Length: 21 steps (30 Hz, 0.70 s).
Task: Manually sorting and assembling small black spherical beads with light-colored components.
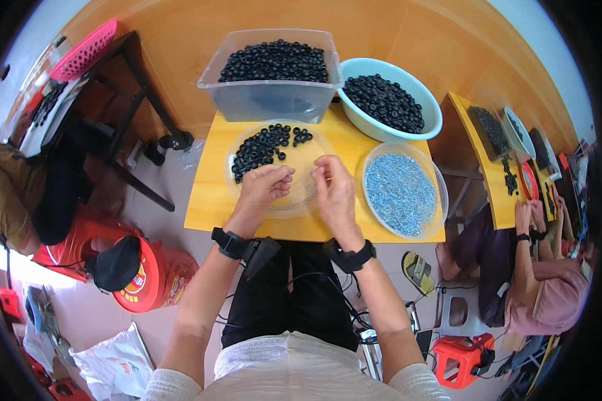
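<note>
My left hand (264,189) and my right hand (336,192) face each other over the near part of a shallow clear round dish (316,144). Thumb and fingers are pinched on both hands; anything between them is too small to make out. Small black ring-shaped pieces (255,148) lie loose across the dish's far left, just beyond my left fingers. Right of my right hand, another clear round dish (443,208) holds a heap of tiny bluish-silver pieces (398,192). A black strap with a device sits on each wrist.
On the yellow table (211,200) stand a clear plastic bin (267,101) and a light-blue basin (429,128), both holding black pieces. At right a person (545,294) works at another yellow table (471,134). Left are a seated person (10,194), a dark table (124,87) and a red bucket (170,274).
</note>
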Tool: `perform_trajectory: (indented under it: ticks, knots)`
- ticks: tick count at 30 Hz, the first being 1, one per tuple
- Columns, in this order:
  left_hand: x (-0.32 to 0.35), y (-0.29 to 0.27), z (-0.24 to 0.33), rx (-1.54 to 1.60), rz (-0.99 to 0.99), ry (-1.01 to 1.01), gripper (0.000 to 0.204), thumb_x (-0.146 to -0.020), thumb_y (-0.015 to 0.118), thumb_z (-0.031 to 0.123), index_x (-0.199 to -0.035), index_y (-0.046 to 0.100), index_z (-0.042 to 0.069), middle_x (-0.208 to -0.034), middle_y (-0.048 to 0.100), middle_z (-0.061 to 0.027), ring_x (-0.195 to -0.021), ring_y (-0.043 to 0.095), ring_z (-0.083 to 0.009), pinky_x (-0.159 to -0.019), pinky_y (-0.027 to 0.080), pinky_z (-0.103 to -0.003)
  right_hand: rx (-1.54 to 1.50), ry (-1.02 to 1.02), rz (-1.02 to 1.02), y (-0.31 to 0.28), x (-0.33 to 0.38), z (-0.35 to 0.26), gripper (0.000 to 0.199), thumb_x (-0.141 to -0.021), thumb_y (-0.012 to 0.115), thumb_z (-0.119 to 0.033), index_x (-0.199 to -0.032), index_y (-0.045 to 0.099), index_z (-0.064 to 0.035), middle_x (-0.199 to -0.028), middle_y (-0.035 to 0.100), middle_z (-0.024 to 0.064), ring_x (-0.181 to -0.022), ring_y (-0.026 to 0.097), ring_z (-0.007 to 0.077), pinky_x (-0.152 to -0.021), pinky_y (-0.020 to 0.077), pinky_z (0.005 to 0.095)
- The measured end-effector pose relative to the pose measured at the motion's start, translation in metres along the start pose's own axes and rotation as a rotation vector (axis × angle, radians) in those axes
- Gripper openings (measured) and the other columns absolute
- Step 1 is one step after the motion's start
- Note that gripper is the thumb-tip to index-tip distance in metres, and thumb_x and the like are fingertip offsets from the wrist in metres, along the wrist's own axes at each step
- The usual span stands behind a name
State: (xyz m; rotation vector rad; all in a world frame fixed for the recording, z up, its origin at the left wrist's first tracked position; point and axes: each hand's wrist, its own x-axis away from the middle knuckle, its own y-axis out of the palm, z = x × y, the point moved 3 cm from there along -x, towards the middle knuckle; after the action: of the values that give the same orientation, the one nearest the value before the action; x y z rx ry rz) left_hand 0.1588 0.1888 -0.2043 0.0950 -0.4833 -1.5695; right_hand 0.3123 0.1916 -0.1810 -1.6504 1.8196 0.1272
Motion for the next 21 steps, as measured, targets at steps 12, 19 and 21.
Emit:
perform_trajectory:
  ticks: [12,19,21]
  knots:
    - [0.009,0.003,-0.005,0.112,-0.057,-0.021,0.016,-0.083,0.062,0.014,-0.094,0.064,0.003,-0.081,0.063,-0.0029,-0.070,0.058,-0.0084,-0.067,0.049,-0.022,-0.004,0.117,-0.129,-0.010,0.014,-0.007,0.016,-0.075,0.060,0.003,-0.091,0.060,0.0035,-0.082,0.059,0.0133,-0.068,0.060,0.0213,-0.063,0.0487,0.0276]
    - [0.013,0.005,-0.009,0.164,-0.111,-0.029,0.014,-0.082,0.063,0.013,-0.093,0.062,0.004,-0.081,0.063,-0.0035,-0.071,0.059,-0.0093,-0.067,0.051,-0.023,-0.125,0.063,-0.102,-0.002,0.019,-0.019,0.021,-0.072,0.065,0.005,-0.091,0.059,0.0023,-0.082,0.058,0.0104,-0.068,0.059,0.0164,-0.060,0.0488,0.0246]
    - [0.014,0.004,-0.009,0.164,-0.148,-0.022,0.012,-0.082,0.063,0.012,-0.091,0.061,0.004,-0.082,0.063,-0.0033,-0.073,0.059,-0.0093,-0.068,0.050,-0.023,-0.117,0.044,-0.100,-0.001,0.020,-0.023,0.018,-0.072,0.065,0.004,-0.088,0.059,0.0025,-0.079,0.058,0.0099,-0.067,0.059,0.0170,-0.060,0.0486,0.0247]
